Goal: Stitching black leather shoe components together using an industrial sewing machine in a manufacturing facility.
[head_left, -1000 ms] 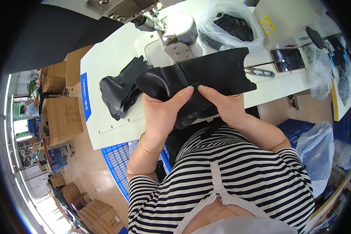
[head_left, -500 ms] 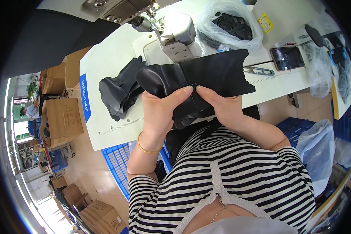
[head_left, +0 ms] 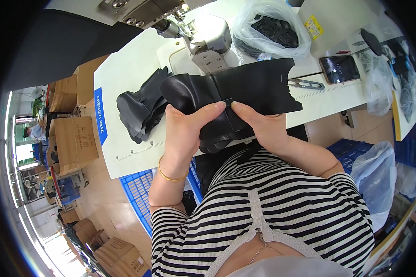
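Note:
Both my hands grip a black leather-like piece (head_left: pixel 259 83) with a seam across it, held above the table's near edge. My left hand (head_left: pixel 186 127) has its thumb pressed by the seam, its fingers hidden beneath the piece. From the other side, my right hand (head_left: pixel 266 127) presses its thumb close to the left one, fingers also underneath. The piece's left end is rounded; its right end has a notched edge. To the left lies a stack of similar black pieces (head_left: pixel 141 108). Beyond my hands stands a sewing machine (head_left: pixel 210 44).
Thread snips (head_left: pixel 306 84) and a phone (head_left: pixel 339 69) lie at the right of the white table (head_left: pixel 125 152). A clear plastic bag (head_left: pixel 302 48) of black pieces sits at the back. Blue crates (head_left: pixel 138 189) stand below; cardboard boxes (head_left: pixel 76 143) are on the floor at left.
My left hand has shifted slightly left, and its thumb has slid a little along the seam. The black piece stays in nearly the same place; my right hand barely moves.

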`<state>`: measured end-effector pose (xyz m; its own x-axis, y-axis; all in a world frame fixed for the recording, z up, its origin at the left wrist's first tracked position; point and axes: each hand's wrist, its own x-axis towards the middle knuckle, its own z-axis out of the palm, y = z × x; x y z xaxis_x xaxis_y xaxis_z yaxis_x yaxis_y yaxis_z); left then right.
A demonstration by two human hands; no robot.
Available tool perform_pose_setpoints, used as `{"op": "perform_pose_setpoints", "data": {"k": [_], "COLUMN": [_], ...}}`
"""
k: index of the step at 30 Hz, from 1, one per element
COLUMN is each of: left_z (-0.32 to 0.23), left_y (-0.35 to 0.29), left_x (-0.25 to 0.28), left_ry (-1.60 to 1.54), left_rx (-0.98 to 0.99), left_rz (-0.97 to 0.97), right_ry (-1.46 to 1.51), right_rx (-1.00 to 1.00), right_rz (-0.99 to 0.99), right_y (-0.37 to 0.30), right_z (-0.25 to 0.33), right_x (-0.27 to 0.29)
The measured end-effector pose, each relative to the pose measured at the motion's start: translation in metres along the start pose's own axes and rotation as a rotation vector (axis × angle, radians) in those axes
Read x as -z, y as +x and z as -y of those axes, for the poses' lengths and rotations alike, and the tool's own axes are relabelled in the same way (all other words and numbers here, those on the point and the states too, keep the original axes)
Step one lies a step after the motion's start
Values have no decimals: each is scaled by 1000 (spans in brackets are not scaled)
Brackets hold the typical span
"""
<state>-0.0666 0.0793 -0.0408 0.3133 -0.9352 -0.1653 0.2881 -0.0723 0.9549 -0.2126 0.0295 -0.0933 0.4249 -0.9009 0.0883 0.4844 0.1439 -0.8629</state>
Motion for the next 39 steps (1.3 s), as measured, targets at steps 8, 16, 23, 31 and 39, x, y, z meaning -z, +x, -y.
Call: {"op": "perform_pose_setpoints", "data": {"k": [8,16,23,31,39], "left_z": [-1,-14,-23,-18,-11], "left_y": [4,3,8,7,7], "left_x": [3,5,2,-2,2], "left_ry": [-6,23,-21,-31,-258], "left_rx": [42,-74,-96,-127,-99], "left_rz": [3,-93,-61,-38,22], "right_ry": [-34,-22,62,92,82], "right_rx": [8,-201,-138,24,20], "right_rz": [5,-81,-55,-9,13], "right_y": [3,14,23,24,24], "right_z": [-2,25,30,24,26], "right_x": [0,-4,-15,-26,-26]}}
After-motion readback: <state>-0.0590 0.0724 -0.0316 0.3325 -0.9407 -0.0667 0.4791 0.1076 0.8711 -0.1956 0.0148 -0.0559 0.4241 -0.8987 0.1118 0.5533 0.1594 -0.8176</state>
